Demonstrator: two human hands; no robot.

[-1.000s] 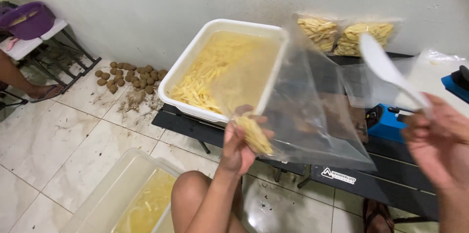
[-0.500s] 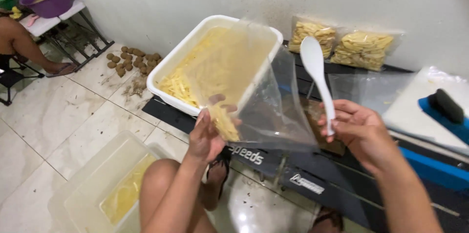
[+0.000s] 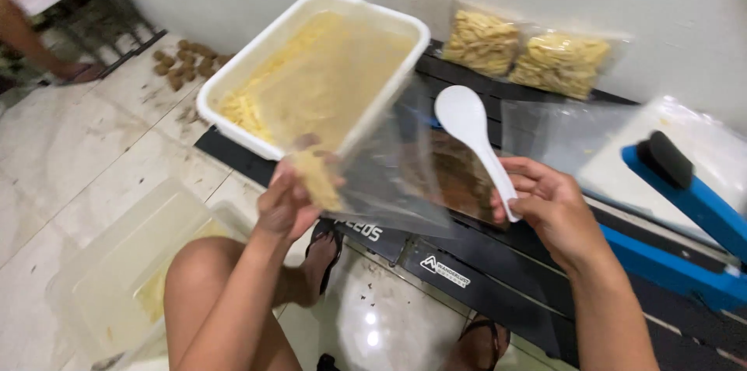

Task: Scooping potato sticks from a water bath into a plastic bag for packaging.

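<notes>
The left hand point(image 3: 289, 201) is raised in the middle of the scene, its back turned toward the camera, fingers curled up and closed in a pinch at the top. Its forearm runs down and toward the near left, passing over a bare bent knee at the near edge. The right hand point(image 3: 548, 204) sits to the right at about the same height, palm turned inward to the left, fingers folded and thumb pressed against them in a closed grip. Its wrist is slightly bent, and the right forearm slopes down to the near right corner. The two hands are well apart.
</notes>
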